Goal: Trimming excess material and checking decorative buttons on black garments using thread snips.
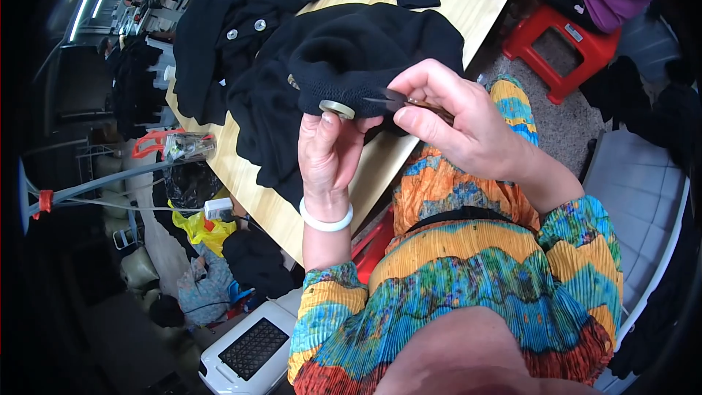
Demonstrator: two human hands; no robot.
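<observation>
Our left hand (327, 148) pinches a pale button (337, 109) on the soft, limp black garment (351, 51) at the bench's (252, 190) twelve o'clock, while our right hand (457, 121) grips small scissors (395, 100), best held near the button.
</observation>
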